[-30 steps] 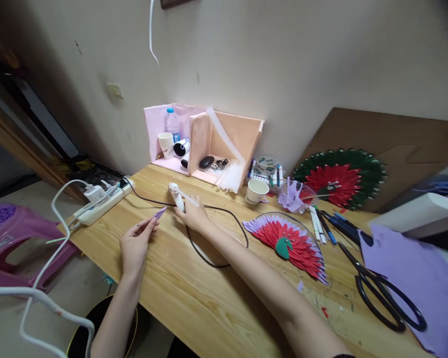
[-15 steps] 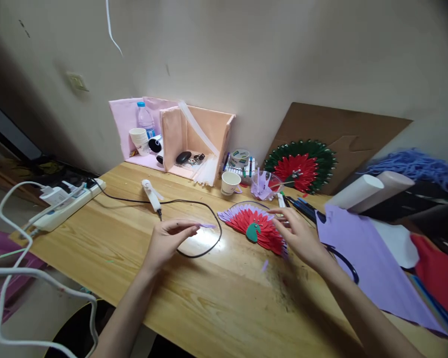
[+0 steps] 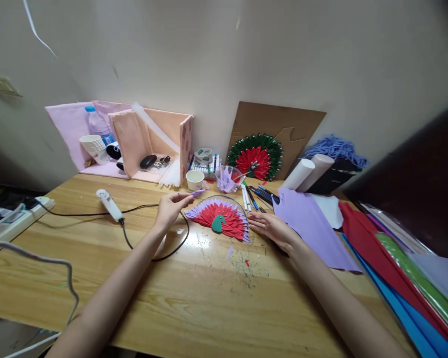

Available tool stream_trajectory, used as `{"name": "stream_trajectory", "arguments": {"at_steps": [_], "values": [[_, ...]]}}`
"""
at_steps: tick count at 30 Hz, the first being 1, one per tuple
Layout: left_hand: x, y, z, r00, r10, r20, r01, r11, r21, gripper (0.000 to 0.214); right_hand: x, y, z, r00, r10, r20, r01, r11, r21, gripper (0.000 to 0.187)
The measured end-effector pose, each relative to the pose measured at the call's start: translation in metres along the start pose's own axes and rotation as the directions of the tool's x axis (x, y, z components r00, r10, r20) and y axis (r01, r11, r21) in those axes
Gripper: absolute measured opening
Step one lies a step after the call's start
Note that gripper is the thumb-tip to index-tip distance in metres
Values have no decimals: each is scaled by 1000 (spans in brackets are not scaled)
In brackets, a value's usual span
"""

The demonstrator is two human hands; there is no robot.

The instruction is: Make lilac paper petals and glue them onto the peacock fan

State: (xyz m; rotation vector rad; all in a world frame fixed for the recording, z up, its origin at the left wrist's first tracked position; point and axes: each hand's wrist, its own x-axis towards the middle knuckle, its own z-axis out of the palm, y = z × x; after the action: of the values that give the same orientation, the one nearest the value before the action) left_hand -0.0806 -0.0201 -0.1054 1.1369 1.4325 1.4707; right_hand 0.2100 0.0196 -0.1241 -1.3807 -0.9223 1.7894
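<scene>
Head view: clear cup (image 3: 226, 179) holds purple paper pieces (image 3: 227, 176) behind paper peacock (image 3: 219, 219).

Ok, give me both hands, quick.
Left hand: pinching a small purple paper piece.
Right hand: open, flat on the table beside the paper peacock.

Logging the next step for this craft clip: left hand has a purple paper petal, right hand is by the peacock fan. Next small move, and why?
Probably bring the purple petal down to the fan's upper left rim. The left hand pinches it just above the red and purple peacock fan, not yet touching. The right hand rests flat at the fan's right edge, seemingly to steady it. The glue gun lies unheld on the table.
</scene>
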Motion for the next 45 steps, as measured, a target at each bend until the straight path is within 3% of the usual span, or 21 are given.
{"name": "stream_trajectory", "arguments": {"at_steps": [6, 13, 21, 26, 31, 35, 41, 43, 45], "values": [[17, -34, -10, 991, -106, -79, 102, 994, -50, 44, 13, -6, 1, 993, 120, -4, -119, 992, 33, 7], [16, -33, -27, 990, -123, -72, 121, 992, -26, 40, 32, -8, 14, 997, 65, -51, -65, 998, 15, 13], [31, -35, -31, 966, -246, 82, 247, 969, -4, 42, 41, -18, 28, 986, 160, -55, -163, 985, -60, 20], [37, -30, -34, 971, -224, 87, 224, 975, 6, 41, 39, -11, 35, 996, 91, -26, -92, 994, -60, 18], [25, -24, -41, 996, -92, 0, 92, 994, 52, 35, 29, -17, 12, 998, 50, -48, -52, 997, -48, 15], [10, -17, -40, 997, 5, 74, -15, 992, 127, 34, 12, -19, -23, 997, 68, -37, -71, 995, -75, 15], [-3, -17, -31, 970, -40, 240, 7, 991, 135, 31, -5, -1, -57, 986, 116, 123, -88, 973, -214, 25], [-6, -18, -30, 939, -96, 332, 40, 984, 172, 30, -8, 1, -57, 992, 77, 99, -40, 943, -330, 30], [-11, -19, -28, 897, -172, 407, 88, 972, 218, 30, -12, -3, -51, 998, -53, 18, 55, 872, -486, 32]]}}
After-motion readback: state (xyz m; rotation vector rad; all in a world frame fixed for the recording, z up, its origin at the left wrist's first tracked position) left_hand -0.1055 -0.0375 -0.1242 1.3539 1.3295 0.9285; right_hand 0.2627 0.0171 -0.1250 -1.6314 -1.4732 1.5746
